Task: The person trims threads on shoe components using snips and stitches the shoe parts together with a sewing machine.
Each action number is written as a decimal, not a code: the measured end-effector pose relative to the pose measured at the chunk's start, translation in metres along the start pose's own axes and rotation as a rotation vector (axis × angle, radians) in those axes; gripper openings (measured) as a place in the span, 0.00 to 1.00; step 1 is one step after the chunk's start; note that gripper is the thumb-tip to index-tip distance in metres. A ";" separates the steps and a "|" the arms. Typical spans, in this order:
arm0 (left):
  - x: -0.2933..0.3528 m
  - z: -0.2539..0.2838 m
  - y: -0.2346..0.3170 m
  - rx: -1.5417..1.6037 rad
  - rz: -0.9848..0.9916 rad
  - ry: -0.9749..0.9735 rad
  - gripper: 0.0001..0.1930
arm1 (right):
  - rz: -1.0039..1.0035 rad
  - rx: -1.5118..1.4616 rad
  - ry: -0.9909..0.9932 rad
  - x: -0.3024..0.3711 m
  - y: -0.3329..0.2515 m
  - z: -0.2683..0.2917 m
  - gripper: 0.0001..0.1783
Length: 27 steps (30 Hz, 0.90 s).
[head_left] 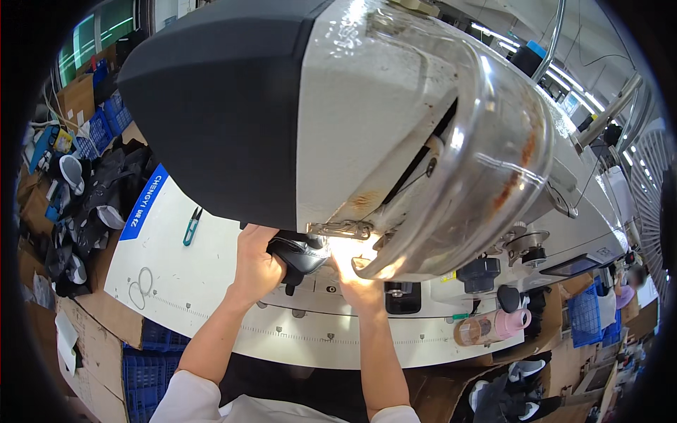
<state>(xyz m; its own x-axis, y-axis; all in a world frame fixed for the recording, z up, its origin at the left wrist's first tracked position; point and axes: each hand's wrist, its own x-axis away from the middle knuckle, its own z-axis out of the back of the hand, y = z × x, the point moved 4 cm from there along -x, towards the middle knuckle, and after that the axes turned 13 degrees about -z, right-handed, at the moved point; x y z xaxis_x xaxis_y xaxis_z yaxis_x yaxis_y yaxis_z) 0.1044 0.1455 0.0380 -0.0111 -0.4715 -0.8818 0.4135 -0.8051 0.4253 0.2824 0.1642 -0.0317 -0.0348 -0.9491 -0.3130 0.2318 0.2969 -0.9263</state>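
A large white and black sewing machine point(381, 106) fills the upper middle, its head hanging over both hands. My left hand point(258, 264) is closed on a glossy black shoe upper point(302, 256), thumb on its near side. The upper lies under the machine head, by the lit sewing spot. My right hand point(358, 285) reaches in on the other side of the upper, beneath the clear curved guard point(486, 162). Glare and the machine hide its fingertips, so their grip does not show. The needle is also out of sight.
Teal thread snips point(191, 227) and a loop of thread point(141, 287) lie left on the white worktable point(211, 282). A pink-capped bottle point(493, 326) stands or lies at right. Black shoe uppers point(99, 204) are heaped at left, with more in a cardboard box point(451, 384) below right.
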 end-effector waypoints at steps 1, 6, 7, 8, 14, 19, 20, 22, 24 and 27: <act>0.001 0.000 -0.002 0.000 0.020 -0.020 0.23 | -0.028 0.048 0.024 0.000 0.003 0.002 0.09; 0.006 -0.003 -0.013 -0.008 0.090 -0.044 0.20 | -0.043 0.262 0.018 0.002 0.022 0.002 0.08; 0.006 -0.003 -0.014 -0.026 0.090 -0.049 0.19 | 0.035 0.388 0.097 0.003 0.022 0.003 0.09; 0.006 -0.003 -0.013 -0.053 0.077 -0.063 0.19 | -0.038 0.351 0.113 0.000 0.026 0.003 0.11; 0.005 -0.001 -0.004 -0.141 -0.007 -0.028 0.19 | 0.100 0.730 0.092 0.004 0.012 0.004 0.20; 0.003 -0.004 -0.004 -0.123 0.006 -0.035 0.24 | -0.185 0.009 -0.056 -0.004 0.012 0.000 0.24; 0.004 -0.004 -0.005 -0.125 0.002 -0.036 0.25 | -0.289 -0.366 -0.075 -0.010 0.017 -0.005 0.24; 0.008 -0.004 -0.008 -0.140 -0.021 -0.043 0.26 | -0.266 -0.418 -0.057 -0.011 0.018 -0.005 0.25; 0.011 -0.004 -0.013 -0.146 -0.008 -0.100 0.26 | -0.122 -0.033 0.002 -0.003 0.010 0.000 0.25; 0.005 0.002 -0.023 -0.154 -0.020 -0.149 0.26 | -0.186 -0.272 0.184 0.010 -0.003 0.012 0.24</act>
<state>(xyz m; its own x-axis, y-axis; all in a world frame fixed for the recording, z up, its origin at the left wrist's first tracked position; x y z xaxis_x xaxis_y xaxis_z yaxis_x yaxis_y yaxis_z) 0.0926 0.1608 0.0238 -0.1502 -0.5128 -0.8453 0.5461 -0.7558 0.3614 0.2931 0.1528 -0.0298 -0.2316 -0.9621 -0.1438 -0.0603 0.1617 -0.9850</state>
